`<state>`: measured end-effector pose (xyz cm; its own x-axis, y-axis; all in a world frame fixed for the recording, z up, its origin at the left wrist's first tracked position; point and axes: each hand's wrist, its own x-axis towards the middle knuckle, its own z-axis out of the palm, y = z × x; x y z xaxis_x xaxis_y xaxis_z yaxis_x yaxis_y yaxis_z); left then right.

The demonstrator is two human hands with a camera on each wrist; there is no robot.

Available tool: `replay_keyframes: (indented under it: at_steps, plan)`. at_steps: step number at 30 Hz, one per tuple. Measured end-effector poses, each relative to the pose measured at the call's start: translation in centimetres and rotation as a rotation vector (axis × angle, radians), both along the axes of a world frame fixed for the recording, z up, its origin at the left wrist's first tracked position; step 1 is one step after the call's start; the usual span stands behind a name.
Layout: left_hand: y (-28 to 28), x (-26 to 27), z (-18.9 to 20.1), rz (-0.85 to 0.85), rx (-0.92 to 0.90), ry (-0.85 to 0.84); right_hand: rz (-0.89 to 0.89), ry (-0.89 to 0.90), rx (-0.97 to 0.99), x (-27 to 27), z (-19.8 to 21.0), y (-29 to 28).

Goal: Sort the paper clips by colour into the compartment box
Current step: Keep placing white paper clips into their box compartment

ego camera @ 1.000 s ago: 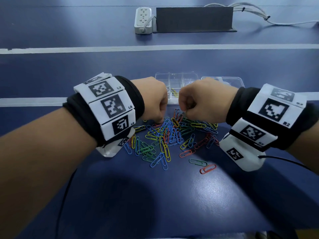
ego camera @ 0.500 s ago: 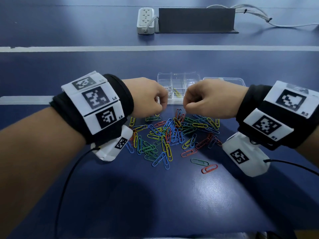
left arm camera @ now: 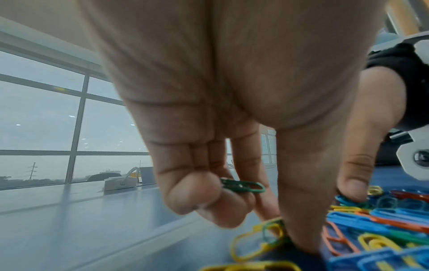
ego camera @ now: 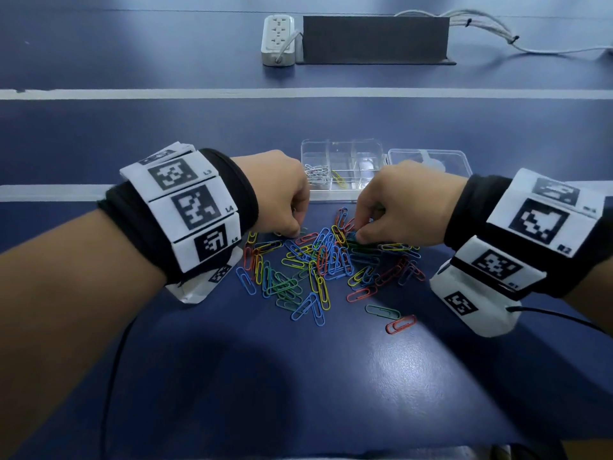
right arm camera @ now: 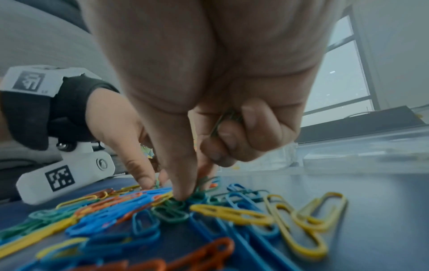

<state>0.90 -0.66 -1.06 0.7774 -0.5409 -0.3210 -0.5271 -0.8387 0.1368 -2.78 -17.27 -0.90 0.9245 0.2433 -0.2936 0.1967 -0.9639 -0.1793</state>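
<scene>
Two clips, a green one (ego camera: 382, 311) and a red one (ego camera: 400, 324), are lying apart on the near side of the heap of paper clips (ego camera: 318, 260), which is sitting on the blue table (ego camera: 298, 376) and serving as the centre of the scene. To either side of the heap, wrist bands with black-and-white markers are riding on both forearms. The left hand (ego camera: 278, 194) is reaching down onto the heap's far left edge, its thumb and forefinger tips touching clips on the table while its curled outer fingers (left arm camera: 199, 194) are keeping a green clip (left arm camera: 243, 187) tucked against the palm. The right hand (ego camera: 398, 207) is working at the heap's far right edge, thumb and forefinger pinching at a tangle of green clips (right arm camera: 185, 201), with its other fingers (right arm camera: 250, 128) folded around a thin clip whose colour cannot be told. Just beyond the heap, past both sets of knuckles, the clear compartment box (ego camera: 345, 151) is standing with its lid (ego camera: 431, 161) lying open to the right; silver clips (ego camera: 316, 172) are sitting in its near left cell and a yellow clip (ego camera: 338, 177) in the cell beside that. Well beyond the heap, a white power strip (ego camera: 278, 39) is lying next to a dark upright panel (ego camera: 374, 39), with pale cables (ego camera: 491, 28) trailing off to the right.
</scene>
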Motion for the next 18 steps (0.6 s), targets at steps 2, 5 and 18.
replay_keyframes:
  at_steps: [2,5,18]
  plan:
    - [0.1,-0.1,0.0,0.001,-0.017,-0.022,-0.016,0.006,0.016,0.0,0.1,0.1]
    - [0.4,-0.1,-0.1,0.025,-0.040,-0.024,-0.055,0.043,0.110,0.3,0.3,0.0]
    - [-0.3,-0.7,0.4,0.077,-0.162,0.075,-0.392,0.454,0.667,1.1,0.2,-1.0]
